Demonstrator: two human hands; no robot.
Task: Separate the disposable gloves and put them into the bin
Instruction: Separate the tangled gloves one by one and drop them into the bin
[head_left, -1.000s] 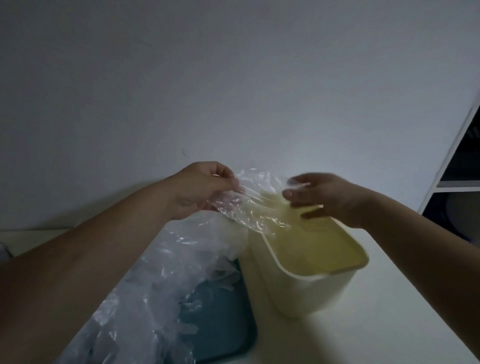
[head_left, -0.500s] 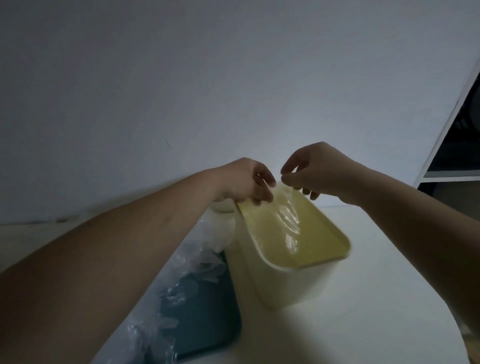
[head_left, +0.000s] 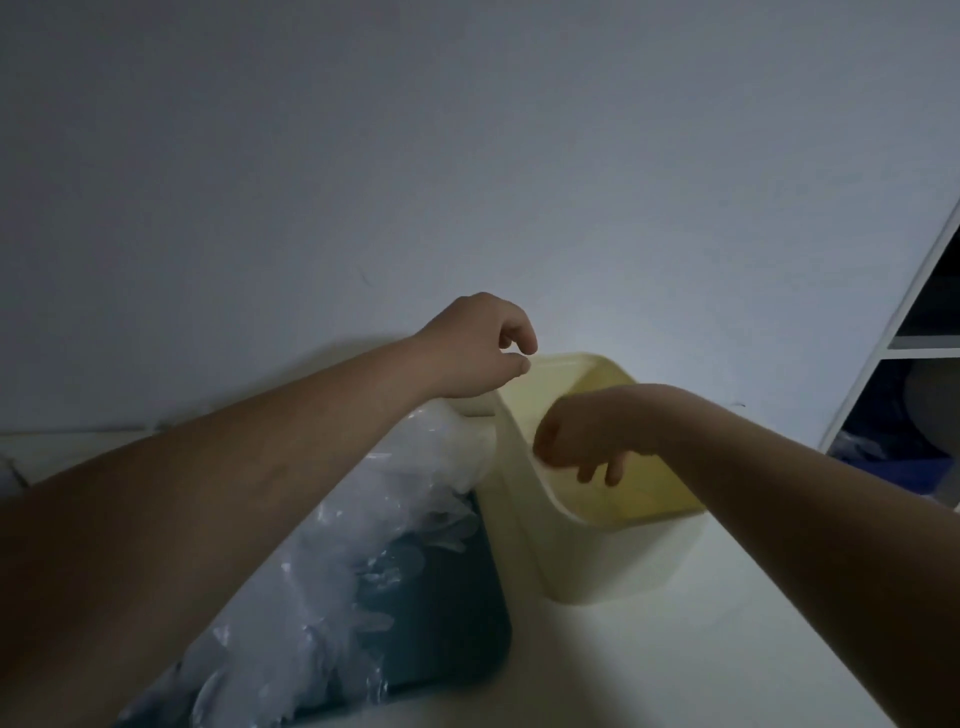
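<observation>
The pale yellow bin (head_left: 597, 566) stands on the white table, just right of a heap of clear disposable gloves (head_left: 395, 499). My right hand (head_left: 587, 431) is lowered inside the bin's mouth, thumb and forefinger pinched together, the other fingers pointing down. The clear glove it took in barely shows against the yellow inside. My left hand (head_left: 478, 348) hovers over the bin's far left corner, its fingers loosely curled with a small gap at the thumb. Nothing visible is in it.
The glove heap lies on a dark teal tray (head_left: 452, 623), which touches the bin's left wall. A grey wall rises right behind the bin. A white shelf unit (head_left: 919, 338) stands at the right edge. White table top (head_left: 675, 654) lies in front of the bin.
Both hands pinched one glove, stretched over the bin. My right hand has since dropped into the bin, while my left hand let go and stayed above the rim.
</observation>
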